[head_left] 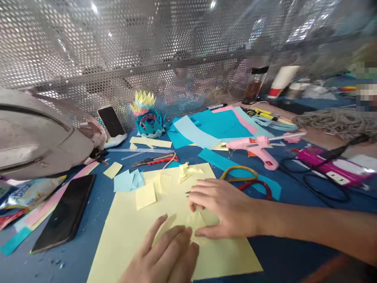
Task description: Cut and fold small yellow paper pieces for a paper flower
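Observation:
A small folded piece of pale yellow paper [196, 221] lies on a large pale yellow sheet [123, 232]. My left hand [167, 255] is closed on its left side, the fingertips pressed to the paper and one finger raised. Over its right side, my right hand [222, 208] grips it between thumb and bent fingers; the exact contact is partly hidden. Scissors with a red and an ochre handle [255, 184] lie behind my right hand, their tip showing past its fingers. Yellow squares [145, 195], light blue squares [128, 181] and a folded yellow piece [185, 171] rest nearby.
A pink glue gun [256, 147] and a magenta power strip [332, 165] with black cables are at right. A utility knife [156, 159] and a layered paper model [149, 118] stand farther back. A phone [64, 212] and a backpack [38, 133] are at left.

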The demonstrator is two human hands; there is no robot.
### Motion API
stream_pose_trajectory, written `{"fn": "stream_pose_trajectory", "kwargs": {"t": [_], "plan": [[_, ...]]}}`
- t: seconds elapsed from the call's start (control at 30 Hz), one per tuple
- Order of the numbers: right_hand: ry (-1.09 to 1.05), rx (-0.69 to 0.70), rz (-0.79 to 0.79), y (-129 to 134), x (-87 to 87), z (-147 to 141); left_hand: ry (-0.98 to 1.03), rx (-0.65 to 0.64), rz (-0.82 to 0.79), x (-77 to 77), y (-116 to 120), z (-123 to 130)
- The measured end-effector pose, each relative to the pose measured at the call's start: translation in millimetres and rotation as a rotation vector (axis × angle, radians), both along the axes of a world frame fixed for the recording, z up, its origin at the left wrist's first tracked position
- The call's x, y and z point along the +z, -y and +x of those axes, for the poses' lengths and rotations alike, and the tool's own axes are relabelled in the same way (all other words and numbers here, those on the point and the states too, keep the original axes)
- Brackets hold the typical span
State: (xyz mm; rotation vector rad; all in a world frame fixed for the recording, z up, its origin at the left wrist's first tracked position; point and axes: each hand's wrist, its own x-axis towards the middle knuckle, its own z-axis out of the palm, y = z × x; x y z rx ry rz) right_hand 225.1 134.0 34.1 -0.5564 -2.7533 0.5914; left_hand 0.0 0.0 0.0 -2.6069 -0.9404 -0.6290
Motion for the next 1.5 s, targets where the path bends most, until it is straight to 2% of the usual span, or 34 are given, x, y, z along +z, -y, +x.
{"fn": "stream_pose_trajectory", "kwargs": {"t": [0.13,0.33,0.47,0.63,0.8,0.97,1.23,1.5], "plan": [[0.011,-0.007,0.015,8.1,1.0,0.7,-0.042,-0.013,0.01,12.8,-3.8,0.5],[-0.005,0.011,-0.039,11.2,5.7,-0.6,0.166,0.027,0.071,7.0,-2.1,11.3],[-0.061,0.047,-0.077,11.5,3.2,-1.1,0.199,0.059,0.056,9.2,-3.0,14.9],[-0.136,0.11,-0.055,9.7,-0.2,-1.6,0.137,0.066,0.039,11.3,-5.7,13.7],[-0.115,0.116,-0.059,7.7,-2.1,-0.1,0.096,0.064,0.026,11.8,-7.5,10.9],[-0.077,0.103,-0.068,7.7,-5.3,1.0,0.004,-0.031,0.001,13.6,-7.5,5.0],[-0.093,0.14,-0.057,6.9,-5.3,0.5,0.015,-0.057,-0.124,20.8,-5.7,-1.1],[-0.044,0.115,-0.061,9.2,-1.8,0.7,0.059,-0.001,-0.08,13.8,-13.6,-9.8]]}}
